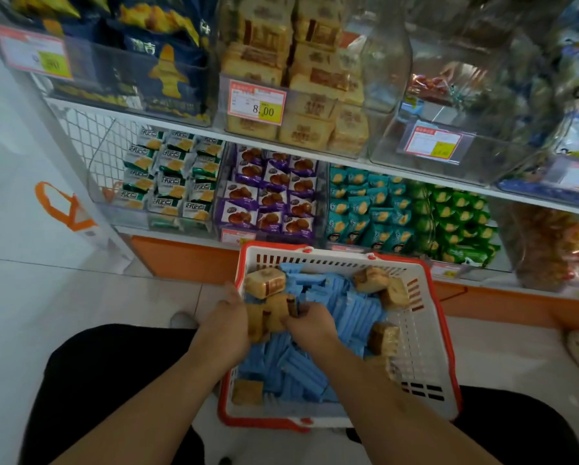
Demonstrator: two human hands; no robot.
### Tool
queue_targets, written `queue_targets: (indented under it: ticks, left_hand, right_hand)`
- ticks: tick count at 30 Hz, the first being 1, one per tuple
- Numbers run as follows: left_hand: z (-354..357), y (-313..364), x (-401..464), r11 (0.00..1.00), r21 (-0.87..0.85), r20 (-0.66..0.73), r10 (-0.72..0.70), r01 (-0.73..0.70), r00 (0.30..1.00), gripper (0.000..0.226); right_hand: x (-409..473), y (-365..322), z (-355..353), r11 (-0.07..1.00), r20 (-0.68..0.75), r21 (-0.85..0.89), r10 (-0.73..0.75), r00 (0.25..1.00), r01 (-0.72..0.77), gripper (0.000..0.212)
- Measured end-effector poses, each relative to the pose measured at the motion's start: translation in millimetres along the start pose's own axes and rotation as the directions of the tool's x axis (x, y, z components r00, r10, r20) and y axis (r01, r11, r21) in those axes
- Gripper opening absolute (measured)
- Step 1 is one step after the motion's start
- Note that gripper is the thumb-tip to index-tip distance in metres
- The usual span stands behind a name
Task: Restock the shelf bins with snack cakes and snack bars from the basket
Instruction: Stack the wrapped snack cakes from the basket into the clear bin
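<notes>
A white basket with a red rim (429,333) sits on the floor in front of the shelf. It holds many blue snack bars (335,303) and several tan wrapped snack cakes (370,279). My left hand (226,322) and my right hand (310,323) both reach into the basket's left side. Between them they grip a cluster of snack cakes (269,313). Another cake (264,282) lies just above that cluster. On the upper shelf, a clear bin (291,105) with an 8.00 price tag holds matching tan cakes.
The lower shelf carries bins of green-white packs (174,176), purple packs (271,193), teal packs (365,206) and green packs (459,216). An almost empty clear bin (442,105) sits right of the cake bin. An orange-handled white bag (66,213) stands at left on the tiled floor.
</notes>
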State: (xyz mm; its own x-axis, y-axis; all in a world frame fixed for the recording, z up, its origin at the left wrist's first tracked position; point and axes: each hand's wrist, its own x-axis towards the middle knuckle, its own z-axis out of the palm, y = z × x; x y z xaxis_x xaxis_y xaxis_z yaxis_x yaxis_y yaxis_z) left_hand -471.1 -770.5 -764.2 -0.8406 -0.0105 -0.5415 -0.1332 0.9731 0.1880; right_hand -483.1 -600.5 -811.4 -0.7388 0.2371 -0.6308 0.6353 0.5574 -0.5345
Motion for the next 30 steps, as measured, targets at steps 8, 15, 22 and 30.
queue_targets:
  ticks: [8, 15, 22, 30]
  left_hand:
    - [-2, -8, -14, 0.971, -0.237, -0.018, -0.045, 0.04, 0.999, 0.093]
    - [-103, 74, -100, 0.407, -0.903, -0.071, 0.17, -0.135, 0.983, 0.032]
    - [-125, 115, -149, 0.241, -0.925, -0.21, 0.321, -0.295, 0.923, 0.044]
    - [-129, 132, -154, 0.176, -0.938, -0.237, 0.307, -0.3, 0.922, 0.043]
  right_hand:
    - [-81, 0, -81, 0.934, -0.127, 0.109, -0.326, 0.937, 0.34, 0.016]
    - [-140, -15, -144, 0.677, -0.414, -0.08, -0.691, 0.593, 0.732, 0.041]
    - [-180, -11, -181, 0.5, -0.509, 0.009, -0.744, 0.434, 0.866, 0.052]
    - [-195, 0, -210, 0.477, -0.521, 0.145, -0.708, 0.477, 0.867, 0.066]
